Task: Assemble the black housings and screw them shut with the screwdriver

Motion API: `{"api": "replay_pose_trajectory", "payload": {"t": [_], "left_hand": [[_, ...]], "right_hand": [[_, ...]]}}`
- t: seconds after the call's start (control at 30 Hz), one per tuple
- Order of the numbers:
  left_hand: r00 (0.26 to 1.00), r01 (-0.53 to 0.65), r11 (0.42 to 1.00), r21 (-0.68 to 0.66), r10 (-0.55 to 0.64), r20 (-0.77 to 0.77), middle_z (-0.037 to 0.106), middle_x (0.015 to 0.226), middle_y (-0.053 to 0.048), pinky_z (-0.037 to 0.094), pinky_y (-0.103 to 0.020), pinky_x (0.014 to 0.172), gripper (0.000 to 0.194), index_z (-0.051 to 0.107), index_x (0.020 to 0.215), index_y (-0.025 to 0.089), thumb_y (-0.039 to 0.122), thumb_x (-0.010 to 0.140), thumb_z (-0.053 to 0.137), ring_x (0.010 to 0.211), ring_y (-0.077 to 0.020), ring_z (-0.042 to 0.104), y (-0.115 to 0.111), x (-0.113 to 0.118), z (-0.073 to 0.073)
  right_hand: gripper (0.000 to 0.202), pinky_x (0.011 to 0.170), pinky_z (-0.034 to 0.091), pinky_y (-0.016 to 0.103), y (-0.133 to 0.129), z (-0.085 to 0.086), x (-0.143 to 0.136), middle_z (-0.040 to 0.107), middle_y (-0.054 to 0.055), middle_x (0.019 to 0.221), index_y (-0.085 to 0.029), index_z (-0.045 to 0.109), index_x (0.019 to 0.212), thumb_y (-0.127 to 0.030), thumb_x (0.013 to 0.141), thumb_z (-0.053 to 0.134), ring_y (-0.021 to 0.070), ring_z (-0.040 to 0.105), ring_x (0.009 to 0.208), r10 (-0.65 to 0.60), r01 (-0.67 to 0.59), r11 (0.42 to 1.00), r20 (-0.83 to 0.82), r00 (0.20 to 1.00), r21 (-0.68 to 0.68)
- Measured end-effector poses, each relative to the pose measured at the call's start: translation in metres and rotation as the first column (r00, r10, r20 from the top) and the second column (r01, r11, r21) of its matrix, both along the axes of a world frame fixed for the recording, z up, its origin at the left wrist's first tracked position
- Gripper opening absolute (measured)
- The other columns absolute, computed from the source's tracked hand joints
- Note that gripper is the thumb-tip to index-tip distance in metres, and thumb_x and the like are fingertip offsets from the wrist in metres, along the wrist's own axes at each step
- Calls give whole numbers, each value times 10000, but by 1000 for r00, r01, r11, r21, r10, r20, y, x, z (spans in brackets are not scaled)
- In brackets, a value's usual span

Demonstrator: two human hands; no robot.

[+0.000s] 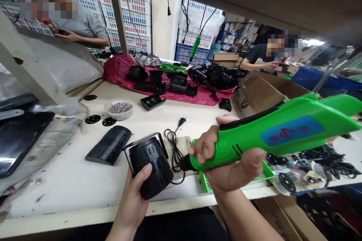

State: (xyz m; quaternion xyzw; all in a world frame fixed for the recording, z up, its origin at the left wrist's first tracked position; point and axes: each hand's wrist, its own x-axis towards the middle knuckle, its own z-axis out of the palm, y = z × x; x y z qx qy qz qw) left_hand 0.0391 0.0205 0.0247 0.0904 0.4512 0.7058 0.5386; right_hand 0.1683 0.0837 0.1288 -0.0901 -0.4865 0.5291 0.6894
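Observation:
My left hand (137, 192) is wrapped round a black cylindrical housing (151, 165) with a U-shaped metal bracket, the thumb on its side. A black cable with a plug (182, 121) lies behind the housing. My right hand (226, 158) grips a bright green electric screwdriver (246, 143); its dark tip points left at the housing's right side, and I cannot tell if they touch. Under the right hand, a green tray (267, 171) of small metal parts is partly hidden. A black half shell (109, 145) lies left of the housing.
A round tub (120, 109) of small metal parts and black discs (92, 119) lie at the left. Black parts cover a pink sheet (209, 98) behind. A cardboard box (260, 90) stands back right. Two people work beyond the table (68, 192). A shelf (240, 0) hangs overhead.

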Motion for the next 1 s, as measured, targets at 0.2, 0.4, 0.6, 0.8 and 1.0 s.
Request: {"api": "replay_pose_trajectory", "payload": {"t": [0.2, 0.4, 0.6, 0.8, 1.0], "left_hand": [[1000, -3, 1000, 10, 3, -26, 719, 1031, -51, 575, -336, 805, 692, 556, 1299, 210, 360, 664, 786, 1040, -276, 644, -1, 2, 1], [999, -16, 1000, 18, 15, 45, 734, 1011, -47, 584, -292, 749, 623, 611, 1228, 192, 349, 651, 789, 947, -243, 680, 2, 2, 8], [948, -52, 997, -58, 68, 310, 763, 818, -54, 566, -224, 545, 354, 727, 940, 167, 337, 632, 767, 683, -194, 704, 4, -10, 9], [881, 58, 989, 139, -116, 458, 767, 974, -80, 593, -364, 734, 333, 732, 998, 216, 379, 710, 694, 851, -255, 725, -6, -26, -5], [869, -116, 980, 161, 21, 494, 767, 930, -100, 584, -301, 739, 404, 741, 957, 175, 466, 697, 637, 852, -237, 725, -3, -19, 6]], "right_hand": [[469, 438, 512, 271, 3, -2, -5, 539, -68, 520, -227, 613, 987, -633, 754, 642, 103, 465, 365, 2, -2, 999, 0, 1000, -45], [462, 450, 508, 265, 3, 0, -9, 535, -67, 514, -228, 628, 983, -629, 755, 648, 100, 465, 370, 18, -19, 999, -30, 999, -39], [436, 477, 526, 270, -3, 4, -19, 520, -70, 518, -226, 642, 988, -612, 784, 625, 100, 473, 380, 41, -37, 998, -81, 996, 50], [444, 427, 499, 245, -4, 11, -35, 509, -71, 505, -229, 628, 978, -635, 802, 597, 97, 453, 367, 124, -125, 992, -189, 974, 7], [434, 470, 521, 286, -19, 11, -29, 575, -51, 527, -259, 662, 984, -612, 737, 712, 123, 515, 404, 143, -146, 989, -154, 978, -10]]}}
